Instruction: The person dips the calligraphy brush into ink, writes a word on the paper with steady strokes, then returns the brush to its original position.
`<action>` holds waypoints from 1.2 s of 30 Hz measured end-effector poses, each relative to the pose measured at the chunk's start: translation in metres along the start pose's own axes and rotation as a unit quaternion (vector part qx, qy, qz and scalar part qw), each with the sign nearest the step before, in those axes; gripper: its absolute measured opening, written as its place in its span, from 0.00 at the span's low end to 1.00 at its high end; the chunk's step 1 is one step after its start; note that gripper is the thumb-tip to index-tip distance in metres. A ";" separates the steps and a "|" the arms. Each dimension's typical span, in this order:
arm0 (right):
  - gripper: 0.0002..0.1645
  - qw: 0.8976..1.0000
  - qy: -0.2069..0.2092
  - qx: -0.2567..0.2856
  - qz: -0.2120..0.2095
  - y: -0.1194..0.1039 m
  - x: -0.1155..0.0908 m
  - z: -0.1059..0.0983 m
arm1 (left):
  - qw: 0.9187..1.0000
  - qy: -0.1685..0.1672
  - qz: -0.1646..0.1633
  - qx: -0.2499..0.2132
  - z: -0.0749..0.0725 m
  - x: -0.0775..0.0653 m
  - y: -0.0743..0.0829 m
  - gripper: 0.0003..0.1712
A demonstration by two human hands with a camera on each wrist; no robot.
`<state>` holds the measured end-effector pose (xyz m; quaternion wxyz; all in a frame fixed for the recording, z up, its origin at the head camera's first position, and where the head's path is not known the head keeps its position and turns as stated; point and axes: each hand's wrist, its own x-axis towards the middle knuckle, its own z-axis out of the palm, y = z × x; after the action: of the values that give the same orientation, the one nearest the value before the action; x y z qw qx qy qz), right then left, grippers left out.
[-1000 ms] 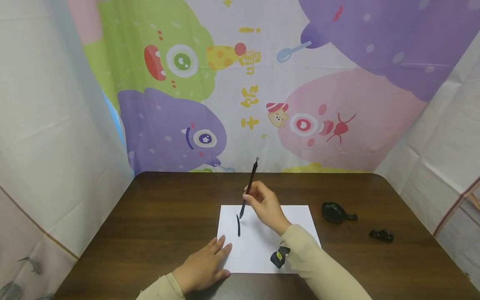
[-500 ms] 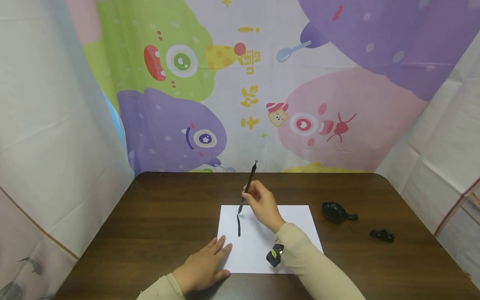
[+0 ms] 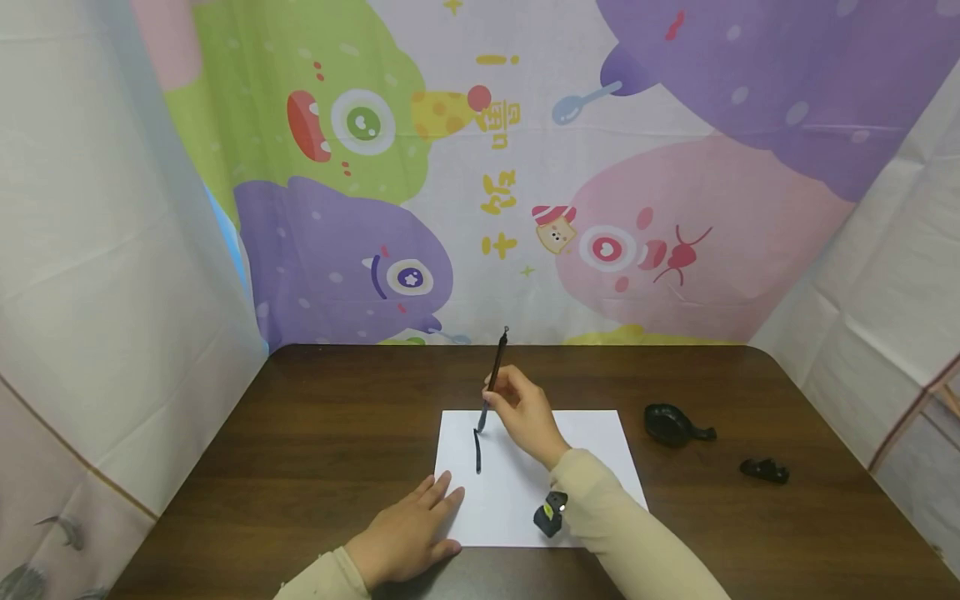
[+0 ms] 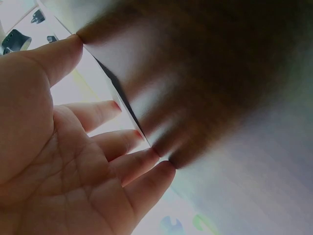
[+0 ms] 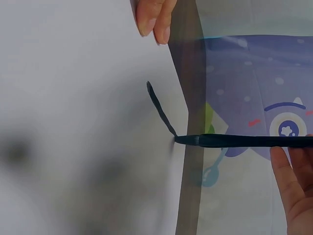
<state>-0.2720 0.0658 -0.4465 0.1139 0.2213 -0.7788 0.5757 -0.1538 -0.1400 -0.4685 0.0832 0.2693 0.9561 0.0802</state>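
Observation:
My right hand (image 3: 527, 417) pinches a dark writing brush (image 3: 496, 367) by its handle, the brush leaning with its top away from me. In the right wrist view the bristle tip of the brush (image 5: 188, 140) meets the upper end of a black ink stroke (image 5: 159, 107). That stroke runs down the left part of a white sheet of paper (image 3: 517, 508). My left hand (image 3: 408, 529) lies with fingers spread on the paper's lower left edge; in the left wrist view its fingertips (image 4: 164, 166) press at the sheet's border.
A small dark dish with a handle (image 3: 669, 425) stands on the brown table (image 3: 300, 450) right of the paper. Farther right lies a small dark brush rest (image 3: 763, 471). A cartoon-printed cloth (image 3: 465, 292) hangs behind the table's back edge. A black wrist camera (image 3: 551, 514) sits at my right sleeve.
My right hand has shifted slightly left with the brush, and the tip has come down onto the stroke's upper end, where a small mark now shows. My left hand stays put.

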 end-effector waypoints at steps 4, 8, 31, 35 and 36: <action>0.10 1.000 -0.008 -0.006 -0.001 0.000 -0.003 -0.001 | 1.000 -0.002 0.000 0.003 0.002 0.001 -0.001 0.39; 0.10 1.000 -0.012 -0.008 0.000 -0.001 -0.005 -0.002 | 1.000 -0.002 0.003 0.005 0.002 0.001 -0.002 0.39; 0.08 0.999 -0.039 -0.025 0.019 -0.045 -0.026 -0.023 | 1.000 0.000 -0.003 0.007 0.001 0.000 0.001 0.39; 0.08 0.998 -0.041 -0.035 0.027 -0.035 -0.026 -0.022 | 1.000 -0.001 -0.004 0.006 0.001 0.001 0.001 0.39; 0.08 0.998 -0.041 -0.037 0.027 -0.031 -0.026 -0.022 | 1.000 -0.001 -0.004 0.007 0.001 0.001 0.001 0.39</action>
<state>-0.2366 0.0844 -0.4251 0.0742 0.2194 -0.8091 0.5402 -0.1542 -0.1384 -0.4692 0.0823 0.2664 0.9576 0.0732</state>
